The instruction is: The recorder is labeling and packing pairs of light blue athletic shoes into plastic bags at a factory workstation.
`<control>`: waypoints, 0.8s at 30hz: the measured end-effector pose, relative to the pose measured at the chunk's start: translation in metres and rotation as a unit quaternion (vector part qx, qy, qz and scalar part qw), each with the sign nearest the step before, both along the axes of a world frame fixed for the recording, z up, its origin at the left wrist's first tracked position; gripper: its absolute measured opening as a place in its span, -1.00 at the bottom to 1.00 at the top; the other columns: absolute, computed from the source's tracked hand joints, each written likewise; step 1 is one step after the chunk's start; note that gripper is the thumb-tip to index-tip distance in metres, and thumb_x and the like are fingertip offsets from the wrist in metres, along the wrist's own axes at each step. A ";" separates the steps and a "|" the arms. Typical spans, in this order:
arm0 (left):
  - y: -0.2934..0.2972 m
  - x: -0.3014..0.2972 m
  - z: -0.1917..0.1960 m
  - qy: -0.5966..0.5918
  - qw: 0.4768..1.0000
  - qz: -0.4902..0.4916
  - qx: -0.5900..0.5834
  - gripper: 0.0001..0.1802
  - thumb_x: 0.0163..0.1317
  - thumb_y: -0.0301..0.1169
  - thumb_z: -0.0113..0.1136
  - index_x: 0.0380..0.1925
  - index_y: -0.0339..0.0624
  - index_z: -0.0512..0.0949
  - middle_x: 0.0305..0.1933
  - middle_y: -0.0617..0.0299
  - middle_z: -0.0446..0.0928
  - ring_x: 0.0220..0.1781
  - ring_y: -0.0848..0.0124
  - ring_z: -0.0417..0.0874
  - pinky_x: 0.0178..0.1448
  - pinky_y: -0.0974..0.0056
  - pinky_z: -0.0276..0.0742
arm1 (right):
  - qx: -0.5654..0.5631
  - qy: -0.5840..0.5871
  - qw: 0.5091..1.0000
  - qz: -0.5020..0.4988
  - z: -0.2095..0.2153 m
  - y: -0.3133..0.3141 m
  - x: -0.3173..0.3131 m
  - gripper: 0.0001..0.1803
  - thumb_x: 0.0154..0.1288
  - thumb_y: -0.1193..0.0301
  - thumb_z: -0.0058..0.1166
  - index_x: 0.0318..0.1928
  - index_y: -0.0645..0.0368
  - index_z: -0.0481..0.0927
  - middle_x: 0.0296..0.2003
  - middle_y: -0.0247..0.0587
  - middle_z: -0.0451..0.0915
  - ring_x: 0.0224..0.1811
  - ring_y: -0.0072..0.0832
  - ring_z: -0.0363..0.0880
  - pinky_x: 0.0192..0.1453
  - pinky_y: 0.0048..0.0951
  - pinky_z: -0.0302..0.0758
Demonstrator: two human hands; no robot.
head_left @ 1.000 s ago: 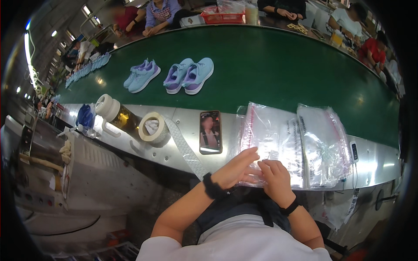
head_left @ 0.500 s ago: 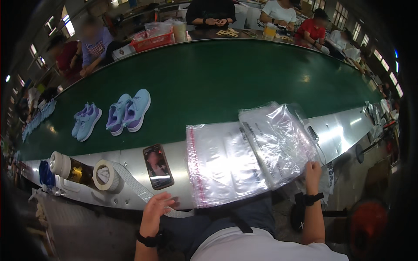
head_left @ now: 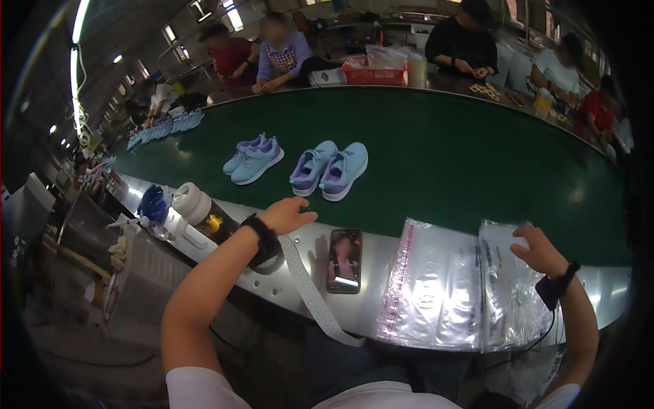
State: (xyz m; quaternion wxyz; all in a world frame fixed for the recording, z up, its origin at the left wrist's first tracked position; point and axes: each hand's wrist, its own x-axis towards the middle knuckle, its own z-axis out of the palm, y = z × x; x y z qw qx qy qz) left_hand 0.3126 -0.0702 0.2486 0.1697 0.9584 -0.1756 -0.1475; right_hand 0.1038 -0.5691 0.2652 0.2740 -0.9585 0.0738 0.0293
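Two shoe pairs (head_left: 300,165) on belt; L hand (head_left: 286,215) open, reaching; R hand (head_left: 541,251) open on 2 bag stacks (head_left: 507,293).

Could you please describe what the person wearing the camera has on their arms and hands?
Both hands are bare, without gloves. The left hand has a black band, like a watch or tracker, at the wrist. The right hand has a similar black band at its wrist. The forearms are uncovered; short white sleeves show at the shoulders.

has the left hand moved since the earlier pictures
Yes. The left hand has gone from the near edge, nearer than the phone, up to the belt edge left of it.
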 end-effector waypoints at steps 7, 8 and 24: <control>-0.045 0.063 -0.031 -0.049 0.987 -0.010 0.151 -0.05 -0.09 0.24 0.20 0.31 0.19 0.15 0.30 -0.13 0.19 0.33 -0.06 0.20 0.28 -0.18 0.13 | -0.209 0.067 0.975 0.039 -0.102 -0.037 0.087 -0.35 0.10 -0.03 0.08 0.10 0.12 0.44 0.11 -0.02 0.38 0.24 -0.11 0.22 0.26 -0.03 0.19; -0.051 0.069 -0.040 -0.055 0.986 -0.012 0.159 -0.03 -0.11 0.27 0.20 0.32 0.26 0.12 0.33 -0.12 0.15 0.36 -0.09 0.13 0.28 -0.25 0.06 | -0.221 0.071 0.972 0.037 -0.111 -0.039 0.089 -0.38 0.11 -0.05 0.06 0.06 0.13 0.48 0.08 -0.05 0.41 0.21 -0.11 0.25 0.24 -0.05 0.20; -0.074 0.135 -0.076 -0.031 0.983 -0.002 0.181 -0.22 -0.19 0.22 0.27 0.08 0.19 0.45 0.10 -0.02 0.41 0.15 0.04 0.43 0.23 -0.02 0.26 | -0.253 -0.031 0.967 -0.001 -0.130 -0.037 0.065 -0.65 0.10 0.12 0.09 -0.43 0.19 0.58 -0.37 -0.10 0.54 -0.18 -0.13 0.46 -0.04 -0.11 0.34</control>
